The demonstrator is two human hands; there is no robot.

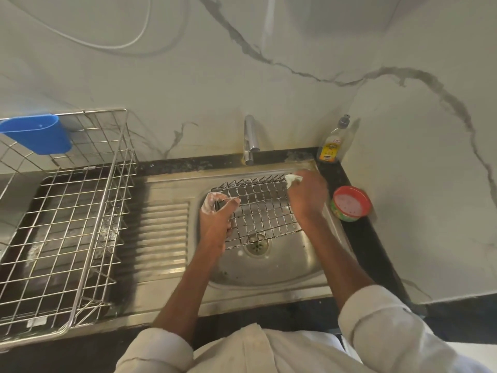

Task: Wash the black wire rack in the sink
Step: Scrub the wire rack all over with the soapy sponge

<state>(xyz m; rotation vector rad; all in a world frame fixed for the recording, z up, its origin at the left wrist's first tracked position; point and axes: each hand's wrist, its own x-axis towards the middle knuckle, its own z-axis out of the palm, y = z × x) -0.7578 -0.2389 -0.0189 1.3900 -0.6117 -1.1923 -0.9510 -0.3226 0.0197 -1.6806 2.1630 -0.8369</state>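
Note:
The black wire rack (262, 211) lies tilted over the steel sink (269, 273), its far edge raised toward the tap. Soapy foam covers my left hand (217, 214), which grips the rack's left edge. At the rack's far right corner, my right hand (306, 196) holds a pale foamy scrubber (293, 180) against the wires. The drain (257, 244) shows under the rack's near edge.
A chrome tap (250, 138) stands behind the sink with no water running. In the back right corner is a dish soap bottle (333, 144). A red-rimmed tub (351, 203) sits on the black counter at right. A steel dish basket (64, 224) with a blue cup (37, 133) fills the left.

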